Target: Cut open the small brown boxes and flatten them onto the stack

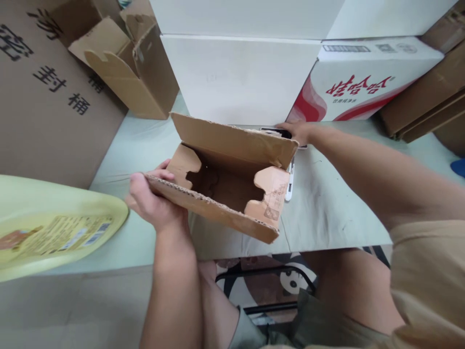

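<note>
An open brown cardboard box (225, 186) sits tilted at the table's near edge, its flaps spread and its inside empty. My left hand (152, 198) grips its near left flap, thumb on top. My right hand (296, 131) reaches past the box's far right corner and rests on a dark flat object (273, 131) on the table, largely hidden by the box flap; its fingers lie partly out of sight. A thin white object (290, 182) lies beside the box's right side.
A pale green table (327, 203) carries stacked white boxes (240, 77), a red-and-white printed carton (363, 80) and brown cartons at the back. A small open cardboard box (131, 68) stands back left. A yellow plastic item (43, 228) lies at left.
</note>
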The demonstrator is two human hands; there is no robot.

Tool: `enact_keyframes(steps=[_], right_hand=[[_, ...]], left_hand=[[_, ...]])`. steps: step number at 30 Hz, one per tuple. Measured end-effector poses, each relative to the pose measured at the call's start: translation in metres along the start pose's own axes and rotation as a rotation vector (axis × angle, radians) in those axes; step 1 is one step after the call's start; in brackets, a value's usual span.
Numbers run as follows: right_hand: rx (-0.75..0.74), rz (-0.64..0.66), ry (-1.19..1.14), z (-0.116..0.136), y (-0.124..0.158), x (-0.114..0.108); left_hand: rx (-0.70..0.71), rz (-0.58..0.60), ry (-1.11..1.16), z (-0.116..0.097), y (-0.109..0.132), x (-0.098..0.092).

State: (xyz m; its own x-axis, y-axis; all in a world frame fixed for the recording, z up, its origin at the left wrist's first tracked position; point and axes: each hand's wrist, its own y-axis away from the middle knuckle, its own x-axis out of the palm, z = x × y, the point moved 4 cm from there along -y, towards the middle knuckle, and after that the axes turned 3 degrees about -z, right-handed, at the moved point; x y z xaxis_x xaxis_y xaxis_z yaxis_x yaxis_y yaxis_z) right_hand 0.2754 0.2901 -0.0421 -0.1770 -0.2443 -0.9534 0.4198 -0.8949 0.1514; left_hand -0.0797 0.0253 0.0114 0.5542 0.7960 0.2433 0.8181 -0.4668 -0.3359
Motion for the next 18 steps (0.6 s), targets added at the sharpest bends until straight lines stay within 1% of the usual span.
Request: enact_keyframes(steps=[2,3,5,6,8,9,10,11,12,14,15,16,18], right_hand=[[0.031,0.028,-0.034,0.004,0.007,0.0],[0.03,0.003,-0.051,0.007,0.011,-0.001],[0.014,-0.081,-0.093,0.014,0.026,-0.003],[-0.005,-0.148,-0.134,0.019,0.038,-0.004],[-0.055,-0.351,-0.316,0.033,0.071,-0.008],[-0.077,-0.503,-0.496,0.041,0.094,-0.01],[-0.088,-0.665,-0.699,0.05,0.119,-0.012],[-0.104,-0.766,-0.853,0.061,0.145,-0.01],[-0.123,-0.829,-0.941,0.075,0.17,-0.007],[-0.169,-0.83,-1.014,0.11,0.211,0.002],[-0.194,-0.81,-0.991,0.127,0.226,0.006],[-0.203,-0.723,-0.929,0.143,0.235,0.013],[-0.214,-0.656,-0.807,0.165,0.244,0.022]], left_hand=[[0.007,-0.101,0.094,-0.003,0.005,0.001],[0.01,-0.103,0.111,-0.003,0.007,0.002],[-0.001,-0.008,0.085,0.001,0.009,0.004],[-0.01,0.056,0.075,0.004,0.01,0.005],[-0.005,0.189,0.061,0.011,0.01,0.006],[0.013,0.24,0.057,0.013,0.009,0.007],[0.039,0.273,0.048,0.015,0.009,0.007],[0.066,0.288,0.03,0.015,0.008,0.007],[0.087,0.29,0.007,0.015,0.008,0.007],[0.101,0.277,-0.037,0.014,0.01,0.009],[0.095,0.271,-0.048,0.012,0.013,0.01],[0.085,0.266,-0.05,0.01,0.016,0.012],[0.061,0.26,-0.027,0.005,0.024,0.014]])
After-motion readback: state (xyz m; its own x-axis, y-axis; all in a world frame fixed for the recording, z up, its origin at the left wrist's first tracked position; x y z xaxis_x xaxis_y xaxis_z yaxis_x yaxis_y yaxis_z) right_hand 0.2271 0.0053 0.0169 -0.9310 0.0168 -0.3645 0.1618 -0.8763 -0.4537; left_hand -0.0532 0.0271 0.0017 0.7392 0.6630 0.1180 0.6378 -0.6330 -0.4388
